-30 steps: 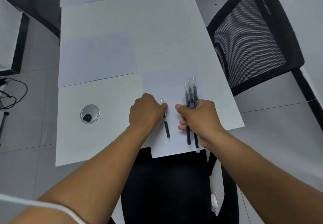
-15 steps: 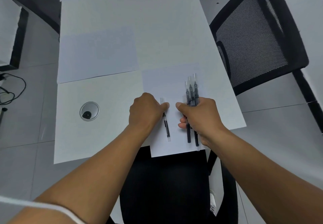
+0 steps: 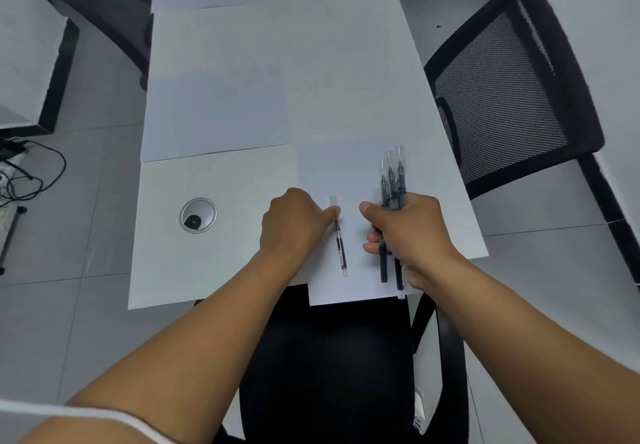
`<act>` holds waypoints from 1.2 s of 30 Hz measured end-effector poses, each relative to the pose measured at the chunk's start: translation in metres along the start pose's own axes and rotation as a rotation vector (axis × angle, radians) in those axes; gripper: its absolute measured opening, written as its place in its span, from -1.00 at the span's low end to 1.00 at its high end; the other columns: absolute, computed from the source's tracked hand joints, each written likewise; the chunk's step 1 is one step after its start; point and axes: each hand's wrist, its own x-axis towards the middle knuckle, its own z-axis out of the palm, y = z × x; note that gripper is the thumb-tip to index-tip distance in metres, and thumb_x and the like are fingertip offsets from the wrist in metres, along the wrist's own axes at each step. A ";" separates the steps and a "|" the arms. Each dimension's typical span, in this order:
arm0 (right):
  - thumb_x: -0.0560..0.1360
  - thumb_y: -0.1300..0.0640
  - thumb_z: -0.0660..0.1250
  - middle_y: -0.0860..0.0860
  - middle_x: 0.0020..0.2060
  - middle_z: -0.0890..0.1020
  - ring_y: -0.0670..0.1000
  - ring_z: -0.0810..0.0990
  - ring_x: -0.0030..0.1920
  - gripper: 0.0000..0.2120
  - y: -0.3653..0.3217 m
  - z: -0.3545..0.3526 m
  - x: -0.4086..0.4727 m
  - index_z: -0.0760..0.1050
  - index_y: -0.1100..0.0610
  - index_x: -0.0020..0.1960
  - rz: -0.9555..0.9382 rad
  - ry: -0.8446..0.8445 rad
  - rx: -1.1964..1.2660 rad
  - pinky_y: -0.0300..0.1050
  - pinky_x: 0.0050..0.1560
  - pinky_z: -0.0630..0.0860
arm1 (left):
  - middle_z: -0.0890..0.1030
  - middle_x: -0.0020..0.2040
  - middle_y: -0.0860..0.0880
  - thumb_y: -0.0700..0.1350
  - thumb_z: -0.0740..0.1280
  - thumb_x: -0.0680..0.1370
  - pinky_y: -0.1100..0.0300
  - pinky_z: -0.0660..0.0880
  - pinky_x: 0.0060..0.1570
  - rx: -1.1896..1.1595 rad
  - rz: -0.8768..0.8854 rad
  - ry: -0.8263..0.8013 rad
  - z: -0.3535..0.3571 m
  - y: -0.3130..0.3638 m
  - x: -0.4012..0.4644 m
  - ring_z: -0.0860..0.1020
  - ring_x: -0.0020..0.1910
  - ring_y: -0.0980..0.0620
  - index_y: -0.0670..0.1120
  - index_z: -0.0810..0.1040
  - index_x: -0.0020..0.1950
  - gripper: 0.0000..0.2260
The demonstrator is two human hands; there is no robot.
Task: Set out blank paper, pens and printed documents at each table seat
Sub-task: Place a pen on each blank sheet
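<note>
Head view: left hand (image 3: 294, 225), grip pinching single pen (image 3: 340, 240) lying on paper sheet (image 3: 332, 170) at near bench (image 3: 221, 270) edge. Right hand (image 3: 414, 232), just right of that pen, grip curled round pen bundle (image 3: 391, 180). Mesh chair (image 3: 502, 97) right of bench.

Legible text, labels, brands, numbers, signs: none. The sheets (image 3: 221, 114) on the bench (image 3: 166, 263) show no print that can be made out. The lone pen (image 3: 340, 246) has a dark band on its barrel, too small to read; the same holds for the pens (image 3: 391, 180) in the bundle. A small pale tag (image 3: 419, 412) at the chair's edge carries marks too blurred to read.
</note>
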 end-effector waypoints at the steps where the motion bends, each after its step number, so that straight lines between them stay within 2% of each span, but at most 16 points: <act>1: 0.49 0.12 0.59 -0.10 -0.44 0.59 0.01 0.60 -0.42 -0.82 -0.003 0.001 -0.002 0.64 0.19 -0.10 -0.006 -0.002 0.004 0.12 -0.21 0.76 | 0.75 -0.16 -0.18 0.13 0.52 0.55 0.06 0.53 -0.23 -0.003 0.006 0.006 -0.004 0.000 -0.002 0.71 -0.15 -0.22 -0.15 0.61 -0.23 -0.63; 5: 0.47 0.11 0.59 -0.09 -0.43 0.60 0.00 0.60 -0.42 -0.80 -0.011 0.003 -0.013 0.65 0.23 -0.09 -0.026 0.003 0.016 0.07 -0.24 0.74 | 0.65 -0.33 -0.09 0.14 0.52 0.55 0.12 0.41 -0.30 -0.023 0.020 0.040 -0.019 0.003 -0.011 0.66 -0.25 -0.16 -0.09 0.49 -0.33 -0.58; 8: 0.49 0.12 0.60 -0.08 -0.43 0.60 -0.01 0.60 -0.43 -0.77 -0.019 0.006 -0.023 0.65 0.26 -0.06 -0.038 0.005 0.016 0.06 -0.24 0.74 | 0.68 -0.30 -0.06 0.15 0.52 0.56 0.15 0.41 -0.32 -0.043 0.027 0.057 -0.031 0.005 -0.020 0.66 -0.24 -0.11 -0.16 0.56 -0.29 -0.56; 13: 0.49 0.10 0.60 -0.06 -0.40 0.62 0.00 0.62 -0.41 -0.79 -0.037 0.006 -0.047 0.67 0.23 -0.06 -0.061 0.006 0.017 0.08 -0.22 0.75 | 0.66 -0.32 -0.03 0.14 0.52 0.56 0.16 0.40 -0.33 -0.080 0.053 0.063 -0.050 0.011 -0.040 0.64 -0.28 -0.10 -0.12 0.53 -0.31 -0.59; 16: 0.49 0.10 0.61 -0.04 -0.39 0.63 0.00 0.63 -0.40 -0.79 -0.050 0.002 -0.064 0.68 0.23 -0.05 -0.082 0.016 0.009 0.07 -0.23 0.75 | 0.55 -0.37 -0.03 0.12 0.51 0.56 0.12 0.40 -0.30 -0.122 0.087 0.063 -0.062 0.018 -0.056 0.56 -0.34 -0.15 -0.07 0.45 -0.34 -0.58; 19: 0.51 0.12 0.60 -0.05 -0.39 0.63 -0.01 0.63 -0.40 -0.82 -0.066 -0.003 -0.084 0.68 0.22 -0.05 -0.111 0.019 0.003 0.04 -0.23 0.74 | 0.50 -0.42 0.00 0.13 0.50 0.56 0.11 0.40 -0.30 -0.165 0.119 0.067 -0.078 0.028 -0.075 0.49 -0.39 -0.09 -0.06 0.43 -0.36 -0.56; 22: 0.54 0.14 0.58 -0.07 -0.39 0.64 -0.03 0.63 -0.40 -0.87 -0.083 -0.008 -0.102 0.69 0.18 -0.06 -0.153 0.008 0.006 0.04 -0.24 0.74 | 0.32 -0.49 0.05 0.13 0.50 0.56 0.12 0.30 -0.35 -0.181 0.147 0.083 -0.094 0.038 -0.094 0.33 -0.45 -0.07 -0.02 0.29 -0.40 -0.48; 28: 0.59 0.15 0.54 0.04 -0.20 0.67 -0.03 0.65 -0.33 -0.93 -0.127 -0.020 -0.160 0.69 0.15 0.02 -0.254 -0.072 0.017 0.07 -0.19 0.76 | 0.21 -0.46 0.01 0.12 0.49 0.57 0.11 0.23 -0.34 -0.200 0.211 0.211 -0.145 0.055 -0.157 0.19 -0.43 -0.05 -0.03 0.22 -0.37 -0.46; 30: 0.61 0.16 0.52 0.08 -0.10 0.68 0.01 0.67 -0.24 -0.93 -0.134 -0.024 -0.178 0.68 0.12 0.07 -0.282 -0.111 0.004 0.05 -0.16 0.77 | 0.24 -0.45 -0.01 0.11 0.50 0.58 0.10 0.26 -0.33 -0.197 0.216 0.247 -0.156 0.057 -0.176 0.20 -0.42 -0.05 -0.03 0.24 -0.36 -0.48; 32: 0.62 0.18 0.51 0.12 -0.03 0.68 0.03 0.67 -0.20 -0.91 -0.140 -0.032 -0.202 0.67 0.13 0.11 -0.311 -0.165 -0.006 0.06 -0.14 0.78 | 0.36 -0.41 -0.05 0.11 0.50 0.59 0.09 0.35 -0.29 -0.224 0.213 0.272 -0.164 0.060 -0.203 0.31 -0.40 -0.06 -0.05 0.36 -0.35 -0.54; 36: 0.63 0.17 0.50 0.18 -0.01 0.68 -0.02 0.74 -0.31 -0.89 -0.153 -0.048 -0.251 0.65 0.14 0.14 -0.363 -0.238 -0.034 0.28 0.00 0.76 | 0.56 -0.32 -0.08 0.15 0.50 0.59 0.09 0.43 -0.25 -0.267 0.203 0.314 -0.180 0.068 -0.265 0.46 -0.35 -0.03 -0.16 0.58 -0.27 -0.57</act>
